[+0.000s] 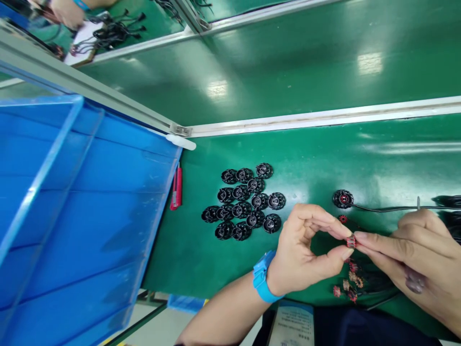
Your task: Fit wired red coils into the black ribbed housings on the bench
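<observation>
My left hand (306,250), with a blue band at the wrist, pinches a small red wire-wound motor stator (351,241) between thumb and fingertips. From the other side, my right hand (414,254) has its thumb and forefinger pressed on the same stator. A tool is also tucked in my right palm: its thin metal shaft (418,203) sticks up past the knuckles, and a rounded translucent end (415,281) shows below. Just behind the fingers, a round black housing (343,198) with a red-centred core lies on the green bench, a black cable running right from it. More loose stators (352,281) lie below my fingertips.
Several black round housings (242,209) sit grouped on the green bench (187,250). A large blue bin (90,202) stands at the left, with a red utility knife (176,188) beside it. Black cables (452,211) lie at right. Beyond the rail (288,120), another person's hands (68,12) work near cables.
</observation>
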The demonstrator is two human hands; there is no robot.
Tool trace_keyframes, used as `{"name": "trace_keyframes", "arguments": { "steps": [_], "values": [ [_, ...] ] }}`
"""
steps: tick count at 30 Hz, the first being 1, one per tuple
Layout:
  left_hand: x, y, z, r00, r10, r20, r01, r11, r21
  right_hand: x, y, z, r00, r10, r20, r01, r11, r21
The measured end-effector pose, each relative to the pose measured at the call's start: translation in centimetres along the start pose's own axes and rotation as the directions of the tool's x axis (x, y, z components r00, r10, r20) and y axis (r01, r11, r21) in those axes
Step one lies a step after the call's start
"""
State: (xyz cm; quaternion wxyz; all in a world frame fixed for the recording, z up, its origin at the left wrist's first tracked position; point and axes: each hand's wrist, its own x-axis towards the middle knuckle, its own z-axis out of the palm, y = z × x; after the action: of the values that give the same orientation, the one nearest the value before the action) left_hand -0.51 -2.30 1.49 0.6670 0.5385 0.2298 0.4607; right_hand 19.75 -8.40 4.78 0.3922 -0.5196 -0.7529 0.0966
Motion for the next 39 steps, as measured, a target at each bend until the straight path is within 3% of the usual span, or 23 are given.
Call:
{"name": "trace_keyframes", "arguments": {
  "steps": [3, 7, 11, 15, 26, 29, 32, 34, 36, 37, 39],
  "values": [
    [0.1, 0.0, -0.1, 0.999, -0.018, 0.036, 0.019, 0.999, -0.038, -1.2, 0.3, -0.4, 0.999, -0.026, 0.029, 0.028, 0.998, -0.060],
    [0.2, 0.2, -0.4, 0.989, -0.129, 0.066, 0.136, 0.984, -0.116, -2.4, 0.6, -0.6, 0.994, -0.038, 0.100, 0.049, 0.992, -0.112],
    [0.0, 0.3, -0.4, 0.994, -0.104, 0.042, 0.109, 0.986, -0.129, -1.3, 0.5, 0.0, 0.999, -0.036, 0.004, 0.036, 0.999, -0.032],
    [-0.2, 0.2, -0.2, 0.994, -0.107, 0.016, 0.108, 0.992, -0.066, -0.1, 0.2, 0.3, 1.000, -0.024, -0.009, 0.024, 0.999, 0.044],
    [-0.5, 0.1, 0.5, 0.988, -0.155, -0.018, 0.153, 0.984, -0.088, -0.1, 0.2, 0.2, 0.992, -0.129, 0.019, 0.130, 0.982, -0.136],
    [-0.5, -0.1, 0.3, 0.993, -0.115, -0.011, 0.114, 0.993, -0.013, 0.2, 0.1, 0.0, 0.996, -0.086, 0.035, 0.088, 0.995, -0.049],
    [-0.2, 0.0, -0.4, 0.999, -0.037, -0.015, 0.039, 0.983, 0.178, -0.2, 0.7, -0.5, 0.995, 0.077, 0.070, -0.087, 0.984, 0.157],
    [0.2, 0.1, -1.0, 1.000, 0.020, 0.018, -0.025, 0.911, 0.411, -0.6, 1.6, -0.9, 0.967, 0.252, 0.039, -0.245, 0.873, 0.421],
    [0.6, 0.1, -1.4, 0.990, 0.076, 0.117, -0.133, 0.759, 0.637, -0.6, 2.8, -1.2, 0.911, 0.412, 0.002, -0.313, 0.690, 0.652],
    [0.7, -0.1, -1.5, 0.979, 0.093, 0.181, -0.196, 0.669, 0.716, -0.4, 3.3, -1.4, 0.887, 0.461, -0.010, -0.316, 0.623, 0.715],
    [0.8, -0.5, -1.6, 0.951, 0.104, 0.290, -0.302, 0.506, 0.808, 0.3, 4.2, -1.6, 0.864, 0.502, -0.026, -0.316, 0.583, 0.748]
  ]
}}
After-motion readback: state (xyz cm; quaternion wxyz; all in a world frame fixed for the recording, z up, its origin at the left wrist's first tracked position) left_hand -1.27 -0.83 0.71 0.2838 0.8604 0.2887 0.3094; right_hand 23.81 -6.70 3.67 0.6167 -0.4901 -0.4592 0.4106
